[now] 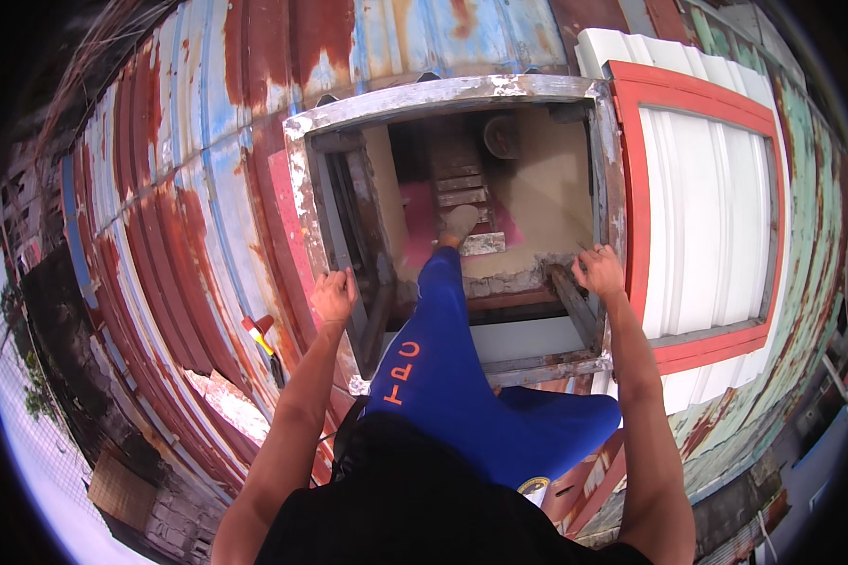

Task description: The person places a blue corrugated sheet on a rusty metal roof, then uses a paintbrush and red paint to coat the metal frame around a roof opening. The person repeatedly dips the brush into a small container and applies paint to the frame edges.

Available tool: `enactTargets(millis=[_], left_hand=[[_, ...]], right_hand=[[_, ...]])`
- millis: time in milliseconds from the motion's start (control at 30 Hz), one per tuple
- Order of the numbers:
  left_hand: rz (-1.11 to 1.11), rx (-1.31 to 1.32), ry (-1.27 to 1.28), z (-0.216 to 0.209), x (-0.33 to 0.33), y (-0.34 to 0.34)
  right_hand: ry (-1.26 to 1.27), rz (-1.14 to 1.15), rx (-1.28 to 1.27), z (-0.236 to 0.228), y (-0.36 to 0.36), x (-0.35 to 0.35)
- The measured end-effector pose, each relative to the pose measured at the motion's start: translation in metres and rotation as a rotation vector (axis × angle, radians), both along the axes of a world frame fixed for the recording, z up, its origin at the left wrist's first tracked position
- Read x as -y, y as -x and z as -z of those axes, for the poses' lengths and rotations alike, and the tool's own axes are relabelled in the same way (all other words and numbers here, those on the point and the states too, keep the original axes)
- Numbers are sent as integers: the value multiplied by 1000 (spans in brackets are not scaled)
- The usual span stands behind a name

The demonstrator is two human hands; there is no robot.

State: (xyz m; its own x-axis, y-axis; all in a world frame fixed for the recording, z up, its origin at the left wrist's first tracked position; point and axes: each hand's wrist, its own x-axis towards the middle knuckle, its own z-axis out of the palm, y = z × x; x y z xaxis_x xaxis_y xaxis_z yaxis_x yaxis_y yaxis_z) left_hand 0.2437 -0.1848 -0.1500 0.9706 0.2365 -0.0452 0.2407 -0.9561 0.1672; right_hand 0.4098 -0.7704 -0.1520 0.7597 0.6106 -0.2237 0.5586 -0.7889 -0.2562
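Observation:
Below me is a square roof opening edged by a weathered wooden frame (452,92) with flaking white paint. My left hand (334,297) is closed on the frame's left side, its thumb toward the opening. On the right side, my right hand (601,270) has its fingers curled over the frame's inner edge. Between my hands, one leg in blue trousers (433,330) reaches down into the opening. That leg's foot (460,221) is over narrow wooden steps (460,181). My other leg is bent at the near right edge.
A red-framed hatch lid (634,188) with white corrugated sheet lies to the right. Left of the opening, a tool with a red head and yellow-black handle (266,347) rests on rusty corrugated roofing (179,245). A round, dark-centred object (501,137) shows inside, beyond the steps.

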Motion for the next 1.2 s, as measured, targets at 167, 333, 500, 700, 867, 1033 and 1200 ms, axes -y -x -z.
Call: enactTargets(millis=[167, 333, 500, 700, 867, 1033, 1200], left_hand=[[6, 28, 33, 2, 1, 3], [5, 24, 39, 3, 2, -1], [32, 35, 11, 1, 4, -2], [25, -21, -18, -4, 6, 1], [-247, -27, 88, -12, 16, -29], [-53, 242, 70, 2, 42, -202], [-106, 133, 194, 52, 60, -374]], right_hand=[[-56, 4, 30, 3, -3, 0], [-18, 14, 0, 2, -3, 4], [-20, 18, -21, 1, -2, 6], [-105, 18, 10, -1, -3, 7], [-141, 49, -23, 0, -1, 13], [-171, 66, -12, 0, 3, 19], [-194, 49, -12, 3, -1, 16]])
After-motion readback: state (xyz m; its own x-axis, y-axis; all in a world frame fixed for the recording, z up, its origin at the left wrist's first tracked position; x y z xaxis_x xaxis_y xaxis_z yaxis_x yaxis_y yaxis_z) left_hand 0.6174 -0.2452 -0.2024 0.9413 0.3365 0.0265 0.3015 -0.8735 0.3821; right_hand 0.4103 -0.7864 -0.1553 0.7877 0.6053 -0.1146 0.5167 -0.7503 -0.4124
